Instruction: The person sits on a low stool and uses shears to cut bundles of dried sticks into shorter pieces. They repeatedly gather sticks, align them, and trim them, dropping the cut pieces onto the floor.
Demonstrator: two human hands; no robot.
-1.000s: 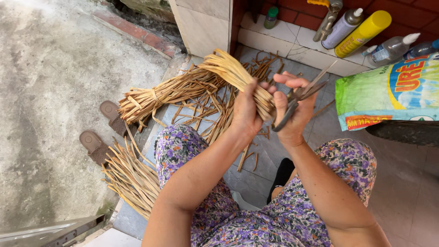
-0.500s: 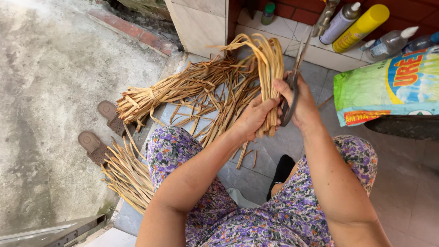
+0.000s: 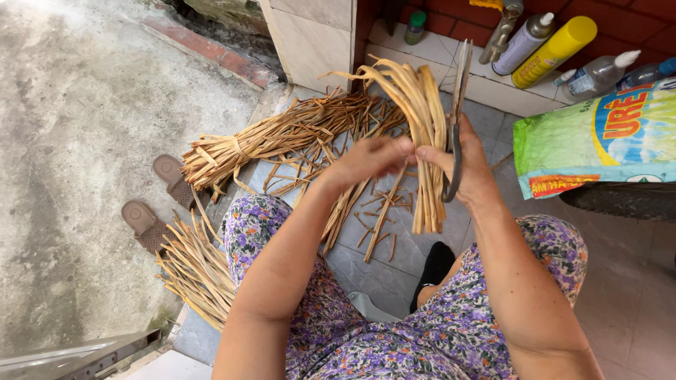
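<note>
The left hand [image 3: 370, 160] pinches a folded bunch of dried reed strips [image 3: 424, 134], fingers closed on it. The right hand [image 3: 461, 165], touching the left, grips the same bunch and a pair of scissors [image 3: 456, 123], blades pointing up. The bunch hangs above the tiled floor [image 3: 415, 246], near the tied reed bundle [image 3: 274, 137].

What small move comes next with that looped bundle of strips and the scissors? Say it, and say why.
Probably swing the scissors down to the hanging ends of the bundle. The blades point up beside the loop, held in the right hand, while the left hand pinches the strips and the lower ends hang uneven.
</note>
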